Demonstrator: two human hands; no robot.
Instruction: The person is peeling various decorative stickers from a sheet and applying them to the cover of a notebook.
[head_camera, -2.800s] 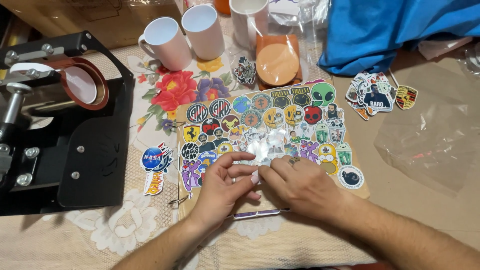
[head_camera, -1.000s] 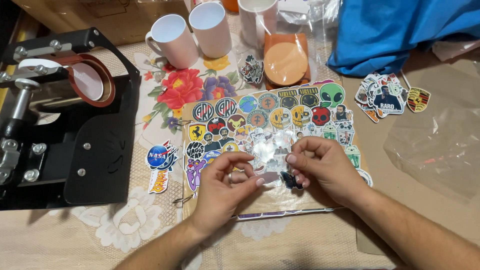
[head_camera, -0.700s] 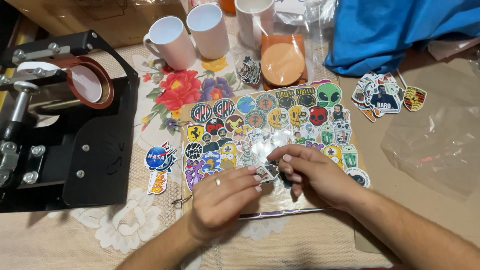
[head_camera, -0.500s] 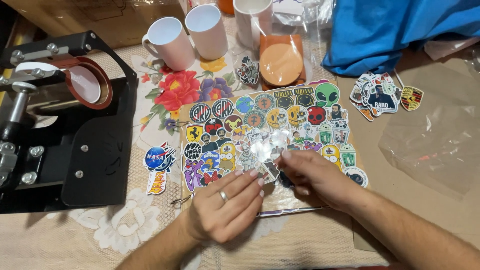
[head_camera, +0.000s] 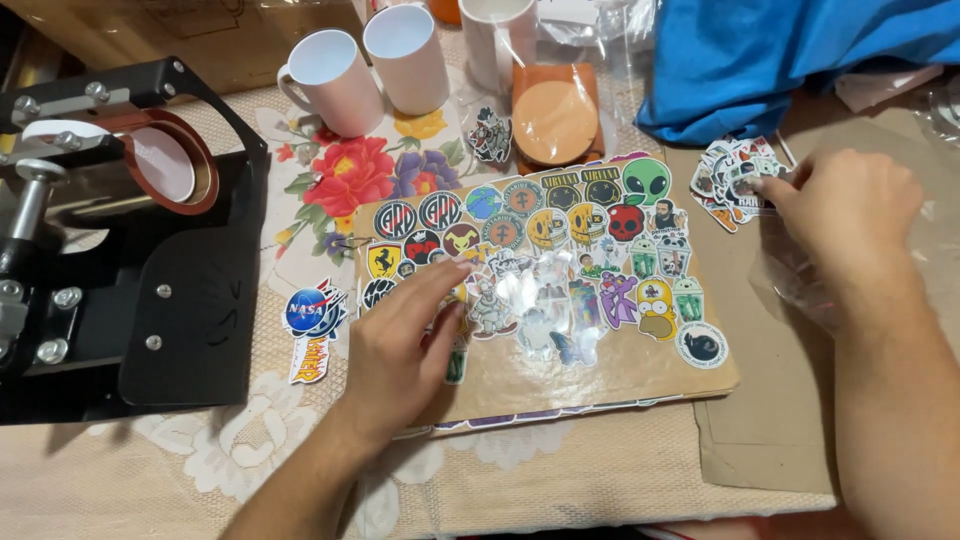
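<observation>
A brown board (head_camera: 600, 375) covered with several colourful stickers lies in the middle of the table. My left hand (head_camera: 400, 340) rests flat on its left part, fingers spread over the stickers, holding nothing. My right hand (head_camera: 840, 215) has reached out to the right, and its fingertips touch a small pile of loose stickers (head_camera: 730, 168) on brown paper (head_camera: 770, 420). From behind the knuckles I cannot see whether it pinches a sticker. A glossy patch of clear film (head_camera: 545, 300) lies on the board's middle.
A black mug heat press (head_camera: 120, 250) stands at the left. White mugs (head_camera: 330, 80) and an orange round coaster stack (head_camera: 553, 120) sit at the back. A blue cloth (head_camera: 780, 50) lies back right, a clear plastic bag (head_camera: 800, 285) under my right wrist, and two loose stickers (head_camera: 312, 320) beside the press.
Both hands were together over the board's middle. Now my right hand has moved away right to the loose sticker pile, and my left hand lies flat on the board.
</observation>
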